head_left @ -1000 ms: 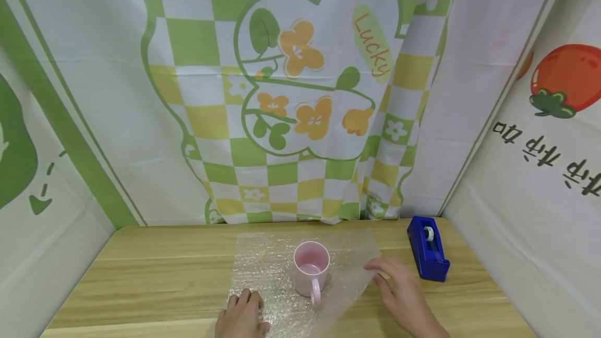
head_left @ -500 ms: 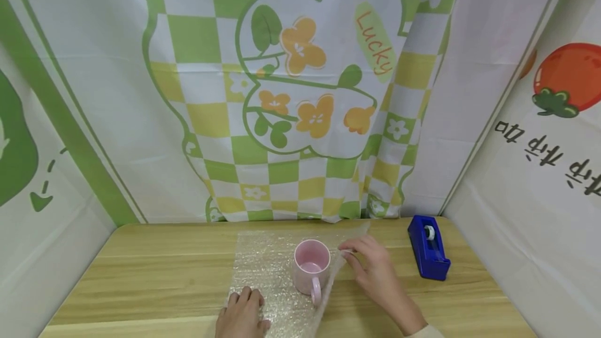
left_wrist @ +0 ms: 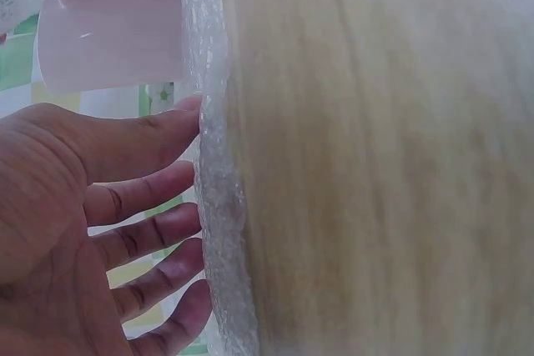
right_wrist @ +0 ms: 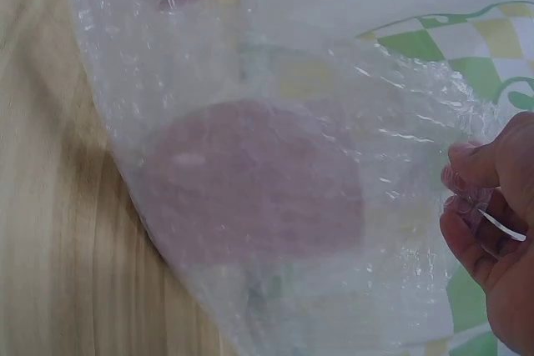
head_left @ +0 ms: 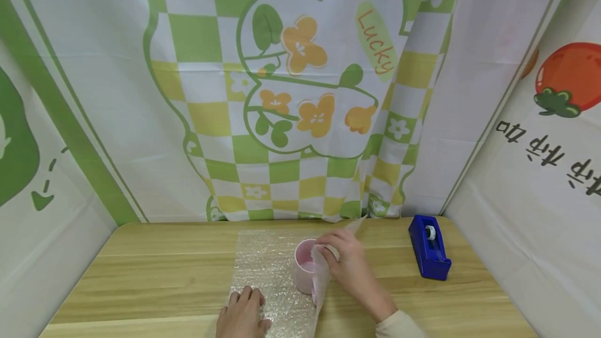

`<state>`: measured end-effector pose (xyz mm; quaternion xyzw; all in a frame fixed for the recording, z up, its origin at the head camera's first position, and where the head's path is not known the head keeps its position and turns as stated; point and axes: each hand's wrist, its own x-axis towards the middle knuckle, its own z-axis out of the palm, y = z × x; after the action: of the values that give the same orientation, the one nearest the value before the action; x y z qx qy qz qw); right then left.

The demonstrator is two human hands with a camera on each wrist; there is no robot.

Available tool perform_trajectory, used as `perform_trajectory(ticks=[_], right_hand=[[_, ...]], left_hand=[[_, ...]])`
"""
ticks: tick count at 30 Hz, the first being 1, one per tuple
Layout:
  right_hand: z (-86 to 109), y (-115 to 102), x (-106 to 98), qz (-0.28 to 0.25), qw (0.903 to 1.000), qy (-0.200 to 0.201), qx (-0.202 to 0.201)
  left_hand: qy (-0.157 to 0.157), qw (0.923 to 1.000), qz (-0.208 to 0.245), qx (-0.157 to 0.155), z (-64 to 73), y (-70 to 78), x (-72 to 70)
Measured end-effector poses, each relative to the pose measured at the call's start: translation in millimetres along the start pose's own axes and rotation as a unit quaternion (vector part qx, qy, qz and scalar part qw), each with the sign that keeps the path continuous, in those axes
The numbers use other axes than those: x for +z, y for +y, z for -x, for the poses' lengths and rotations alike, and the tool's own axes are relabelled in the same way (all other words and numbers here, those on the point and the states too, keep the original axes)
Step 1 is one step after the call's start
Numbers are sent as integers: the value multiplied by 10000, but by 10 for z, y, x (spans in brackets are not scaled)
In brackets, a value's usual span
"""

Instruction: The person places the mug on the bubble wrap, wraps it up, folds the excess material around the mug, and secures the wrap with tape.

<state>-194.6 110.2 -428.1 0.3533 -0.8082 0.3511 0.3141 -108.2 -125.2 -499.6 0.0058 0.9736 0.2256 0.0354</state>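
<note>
A pink mug [head_left: 304,274] stands upright on a sheet of clear bubble wrap [head_left: 263,265], its handle toward the near side. My right hand [head_left: 346,262] pinches the sheet's right edge between thumb and fingers and holds it up against the mug's right side, covering part of its rim. Through the lifted sheet the mug [right_wrist: 259,181] shows blurred in the right wrist view. My left hand [head_left: 241,314] rests at the sheet's near left, its spread fingertips pressing on the bubble wrap [left_wrist: 219,198] in the left wrist view.
A blue tape dispenser [head_left: 429,248] with a roll of tape stands at the right of the wooden table [head_left: 164,270]. Behind the table's far edge hangs a green and yellow checked curtain [head_left: 281,181].
My right hand has moved left, bringing the right part of the bubble wrap up and over to the mug. The left hand and the mug have stayed in place.
</note>
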Motion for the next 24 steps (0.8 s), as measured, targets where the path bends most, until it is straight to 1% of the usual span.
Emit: perform_trajectory(ticks=[5,9,13,19,24], right_hand=[[-16,4,114,-15,10000,-9,-86],[-19,11,184,10,9999,-126,-87],[-25,3,233,28,9996,-272,-43],[-28,-38,300,89,9984,-530,181],[-20,-30,372,171,9984,-520,125]], left_hand=[[-53,10000,-11,-16,-2,3,-5],[-46,10000,-49,-30,-1,10,-4],[-51,10000,-57,-58,7,21,-8],[-32,9999,-63,-74,12,24,-16],[-45,9999,-46,-78,1,14,-14]])
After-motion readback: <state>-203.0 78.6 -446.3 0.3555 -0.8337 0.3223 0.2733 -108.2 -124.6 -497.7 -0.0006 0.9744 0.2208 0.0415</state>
